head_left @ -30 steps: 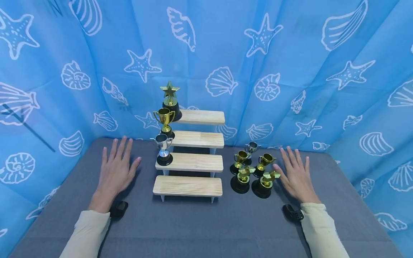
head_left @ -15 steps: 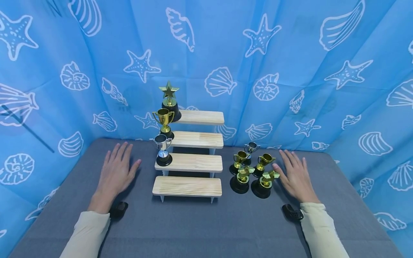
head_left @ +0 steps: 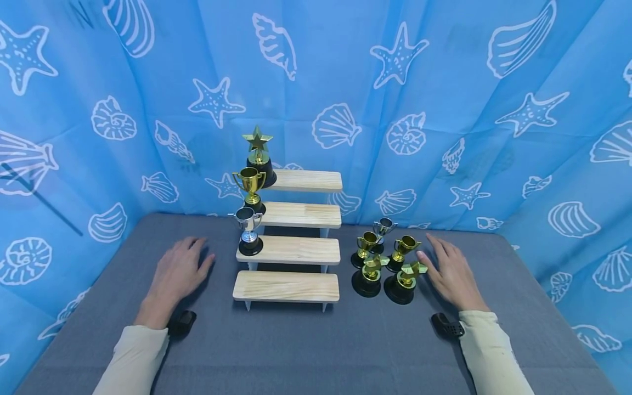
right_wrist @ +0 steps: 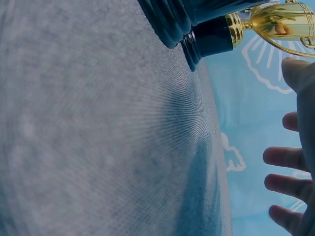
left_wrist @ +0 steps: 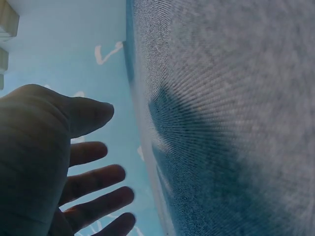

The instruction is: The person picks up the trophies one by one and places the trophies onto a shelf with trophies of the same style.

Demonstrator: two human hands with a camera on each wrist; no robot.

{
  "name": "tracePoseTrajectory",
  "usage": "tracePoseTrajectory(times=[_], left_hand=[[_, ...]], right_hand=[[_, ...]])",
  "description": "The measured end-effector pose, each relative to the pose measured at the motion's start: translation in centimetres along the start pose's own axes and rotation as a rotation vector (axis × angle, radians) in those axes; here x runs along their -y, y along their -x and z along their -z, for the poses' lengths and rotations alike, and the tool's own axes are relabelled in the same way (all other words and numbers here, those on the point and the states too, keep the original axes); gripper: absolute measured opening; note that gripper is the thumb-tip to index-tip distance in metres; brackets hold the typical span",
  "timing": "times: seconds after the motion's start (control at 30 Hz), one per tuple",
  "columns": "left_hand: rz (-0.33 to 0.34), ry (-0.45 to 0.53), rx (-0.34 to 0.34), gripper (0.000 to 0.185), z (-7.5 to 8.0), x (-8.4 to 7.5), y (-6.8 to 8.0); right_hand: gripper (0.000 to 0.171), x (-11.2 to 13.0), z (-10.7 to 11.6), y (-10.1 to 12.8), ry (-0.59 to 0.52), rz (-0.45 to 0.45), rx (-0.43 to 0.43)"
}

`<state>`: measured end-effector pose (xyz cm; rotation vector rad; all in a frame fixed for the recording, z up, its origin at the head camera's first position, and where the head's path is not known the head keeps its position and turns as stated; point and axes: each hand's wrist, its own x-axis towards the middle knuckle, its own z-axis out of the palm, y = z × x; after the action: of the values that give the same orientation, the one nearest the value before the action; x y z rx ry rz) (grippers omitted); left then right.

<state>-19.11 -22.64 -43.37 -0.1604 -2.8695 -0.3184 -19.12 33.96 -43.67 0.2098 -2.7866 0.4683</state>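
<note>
My left hand [head_left: 178, 271] is at the left of a four-tier wooden stand, palm down and holding nothing. In the left wrist view its fingers [left_wrist: 93, 184] are spread and bend loosely toward the grey cloth. My right hand [head_left: 451, 274] is beside a group of small trophies, also holding nothing. Its thumb is close to a gold star trophy [head_left: 406, 281] and a gold cup trophy [head_left: 405, 249]. The group also has another star trophy [head_left: 367, 280], another gold cup [head_left: 365, 247] and a silver cup [head_left: 382, 229]. The right wrist view shows a gold cup [right_wrist: 283, 22] past the thumb.
The wooden stand [head_left: 286, 286] bears a star trophy [head_left: 259, 156] on the top tier, a gold cup [head_left: 250, 186] below it and a silver cup [head_left: 249, 230] below that, all at the left ends. A blue shell-print curtain [head_left: 316, 82] surrounds the grey table [head_left: 316, 351].
The fingers of both hands have bent from nearly straight to loosely curled, the left more than the right. The trophies and stand have stayed put.
</note>
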Motion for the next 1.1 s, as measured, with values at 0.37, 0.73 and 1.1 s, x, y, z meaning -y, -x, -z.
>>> tracePoseTrajectory(times=[0.37, 0.73, 1.1], left_hand=[[0.031, 0.022, 0.124, 0.042, -0.1, -0.1, -0.2], [0.029, 0.187, 0.272, 0.025, 0.8, -0.2, -0.5], [-0.092, 0.479, 0.309, 0.027, 1.3, -0.8, -0.6]], right_hand=[[0.058, 0.2, -0.2, 0.2, -0.035, -0.029, 0.029], [0.038, -0.1, -0.1, 0.3, -0.042, -0.042, 0.038], [0.032, -0.1, 0.0, 0.1, -0.055, -0.04, 0.023]])
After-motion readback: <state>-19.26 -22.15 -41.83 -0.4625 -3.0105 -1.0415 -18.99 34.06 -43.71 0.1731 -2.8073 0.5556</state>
